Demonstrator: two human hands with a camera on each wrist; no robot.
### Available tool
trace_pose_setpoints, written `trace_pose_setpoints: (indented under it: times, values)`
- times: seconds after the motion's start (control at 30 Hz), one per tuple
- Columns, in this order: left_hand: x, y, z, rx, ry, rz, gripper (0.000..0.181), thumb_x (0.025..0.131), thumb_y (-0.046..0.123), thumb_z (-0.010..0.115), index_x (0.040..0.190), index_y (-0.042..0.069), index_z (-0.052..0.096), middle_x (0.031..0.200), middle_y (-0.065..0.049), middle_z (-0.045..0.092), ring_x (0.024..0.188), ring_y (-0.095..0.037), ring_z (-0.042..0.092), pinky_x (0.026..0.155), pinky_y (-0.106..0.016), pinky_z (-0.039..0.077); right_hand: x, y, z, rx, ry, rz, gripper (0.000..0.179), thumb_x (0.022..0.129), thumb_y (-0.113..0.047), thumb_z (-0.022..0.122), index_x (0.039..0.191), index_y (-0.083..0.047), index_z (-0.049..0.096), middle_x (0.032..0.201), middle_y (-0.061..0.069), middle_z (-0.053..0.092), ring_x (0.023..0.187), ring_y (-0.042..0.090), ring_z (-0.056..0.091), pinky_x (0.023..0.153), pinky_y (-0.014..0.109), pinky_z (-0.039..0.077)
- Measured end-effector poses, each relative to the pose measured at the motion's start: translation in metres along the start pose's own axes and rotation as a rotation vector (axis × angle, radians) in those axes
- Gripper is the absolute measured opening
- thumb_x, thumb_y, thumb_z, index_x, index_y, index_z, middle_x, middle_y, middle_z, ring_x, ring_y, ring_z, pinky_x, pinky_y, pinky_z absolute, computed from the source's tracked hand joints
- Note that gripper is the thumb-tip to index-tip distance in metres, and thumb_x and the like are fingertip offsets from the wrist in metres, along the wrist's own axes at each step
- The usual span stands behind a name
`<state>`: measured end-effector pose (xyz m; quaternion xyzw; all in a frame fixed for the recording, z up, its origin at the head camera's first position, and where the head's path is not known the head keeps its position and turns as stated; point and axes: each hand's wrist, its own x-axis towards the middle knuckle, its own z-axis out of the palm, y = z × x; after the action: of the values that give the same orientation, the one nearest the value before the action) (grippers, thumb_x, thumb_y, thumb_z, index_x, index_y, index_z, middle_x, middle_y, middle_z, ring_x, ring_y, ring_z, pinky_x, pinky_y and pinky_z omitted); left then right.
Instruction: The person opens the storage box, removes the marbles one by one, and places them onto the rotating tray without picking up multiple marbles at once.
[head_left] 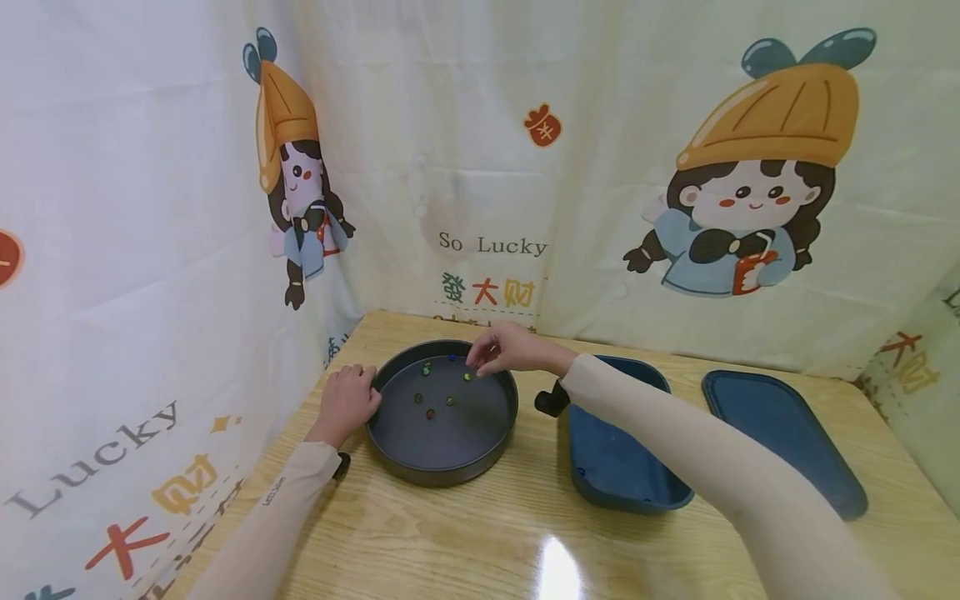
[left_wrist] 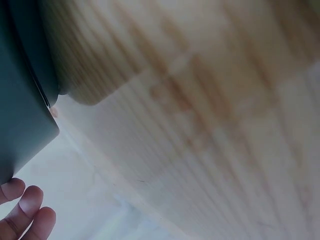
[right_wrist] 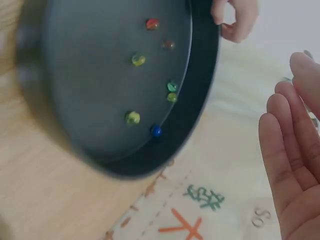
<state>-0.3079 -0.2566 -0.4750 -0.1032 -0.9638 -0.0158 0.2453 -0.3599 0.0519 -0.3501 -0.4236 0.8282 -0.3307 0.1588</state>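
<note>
A dark round pan (head_left: 450, 446) sits on the table with several glass marbles on its floor. Among them are a red marble (right_wrist: 152, 23), a yellow-green marble (right_wrist: 132, 118) and a blue marble (right_wrist: 156, 131) near the wall. My left hand (head_left: 348, 404) grips the pan's left rim; some of its fingertips (left_wrist: 31, 198) show beside the outer wall. Over the far right part of the pan hovers my right hand (head_left: 513, 348), palm partly turned down. Its fingers (right_wrist: 280, 145) are fairly straight with the thumb close by, and no marble shows between them.
Right of the pan, under my right forearm, stands a deep blue rectangular container (head_left: 615, 450) with small blue marbles inside. Farther right lies a flat blue tray-like piece (head_left: 787, 442). A printed curtain (head_left: 480, 167) hangs behind and left of the wooden table (head_left: 450, 533).
</note>
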Motion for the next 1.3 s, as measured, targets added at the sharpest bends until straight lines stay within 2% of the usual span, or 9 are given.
trace_pose_setpoints:
  times: [0.17,0.33,0.63,0.83,1.1,1.3]
  values:
    - [0.0,-0.001,0.002,-0.009,0.024,0.012,0.007,0.077,0.008,0.061,0.081,0.002,0.058,0.074,-0.015,0.056,0.065,-0.032,0.053,0.065,-0.047,0.047,-0.039,0.003,-0.016,0.014,0.011,0.004,0.017,0.081,-0.006,0.071,0.098,-0.004,0.072,0.101,0.015,0.07,0.09,0.019,0.067,0.08,0.027,0.054]
    - [0.0,-0.004,0.002,-0.013,0.021,0.012,0.011,0.078,0.008,0.06,0.086,0.001,0.06,0.074,-0.015,0.057,0.064,-0.032,0.053,0.064,-0.048,0.047,-0.077,0.011,-0.027,0.009,0.026,-0.012,0.015,0.082,-0.005,0.069,0.097,-0.003,0.071,0.098,0.014,0.07,0.088,0.018,0.067,0.08,0.03,0.054]
    - [-0.002,-0.003,0.0,-0.032,-0.018,-0.01,0.013,0.079,0.01,0.061,0.089,0.002,0.061,0.075,-0.015,0.058,0.067,-0.033,0.054,0.067,-0.05,0.046,-0.123,0.05,-0.02,0.045,0.006,0.076,0.018,0.082,-0.01,0.069,0.099,-0.005,0.07,0.097,0.013,0.07,0.083,0.009,0.067,0.075,0.024,0.054]
    - [-0.002,-0.002,0.001,-0.037,-0.02,-0.018,0.013,0.079,0.01,0.059,0.089,0.002,0.06,0.076,-0.015,0.058,0.067,-0.033,0.054,0.067,-0.049,0.046,-0.137,0.076,-0.006,0.049,-0.032,0.063,0.019,0.081,-0.012,0.071,0.098,-0.003,0.071,0.094,0.011,0.071,0.081,0.007,0.066,0.073,0.023,0.054]
    - [-0.001,-0.001,0.002,-0.032,-0.009,-0.016,0.014,0.079,0.009,0.059,0.09,0.002,0.06,0.075,-0.015,0.058,0.067,-0.033,0.054,0.067,-0.049,0.046,-0.141,0.098,0.007,0.069,-0.044,0.047,0.016,0.08,-0.009,0.071,0.095,-0.002,0.071,0.09,0.012,0.071,0.078,0.006,0.065,0.071,0.023,0.055]
    - [0.0,0.0,0.003,-0.048,0.056,0.018,0.012,0.076,0.008,0.057,0.086,0.0,0.059,0.071,-0.016,0.055,0.063,-0.033,0.052,0.062,-0.049,0.045,-0.143,0.107,0.011,0.107,-0.015,0.064,0.014,0.079,-0.007,0.072,0.092,-0.002,0.071,0.087,0.012,0.07,0.076,0.004,0.065,0.072,0.022,0.054]
